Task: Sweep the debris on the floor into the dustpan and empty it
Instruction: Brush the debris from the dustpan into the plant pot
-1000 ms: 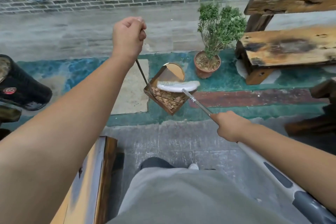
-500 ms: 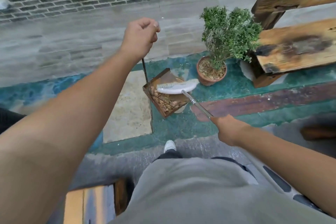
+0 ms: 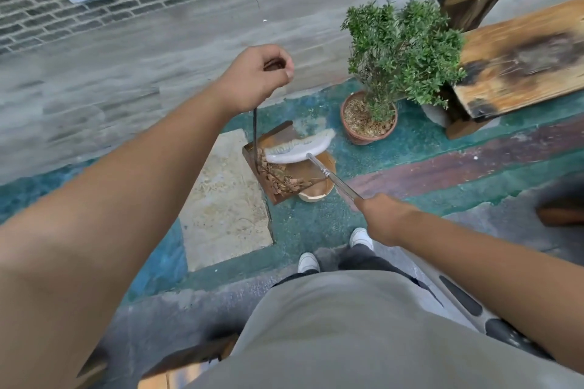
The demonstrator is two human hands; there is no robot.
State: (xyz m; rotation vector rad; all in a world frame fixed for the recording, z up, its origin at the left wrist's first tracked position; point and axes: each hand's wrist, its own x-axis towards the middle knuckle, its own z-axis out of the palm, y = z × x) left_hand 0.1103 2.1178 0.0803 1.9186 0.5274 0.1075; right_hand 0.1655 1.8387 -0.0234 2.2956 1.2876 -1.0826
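Left hand (image 3: 256, 79), fingers curled round the thin dark handle (image 3: 254, 133) of the rusty brown metal dustpan (image 3: 284, 167), centre frame, apparently lifted above a tan round bucket (image 3: 316, 194). Right hand (image 3: 384, 218) grips the silver broom pole (image 3: 335, 178); white brush head (image 3: 300, 148) rests in the pan. Dry brown leaf debris (image 3: 278, 175) piled inside. Risk: tilting the pan off-centre spills leaves beside the bucket.

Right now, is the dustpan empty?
No: the dustpan holds brown leaf debris along its back edge, with the white broom head resting over it.
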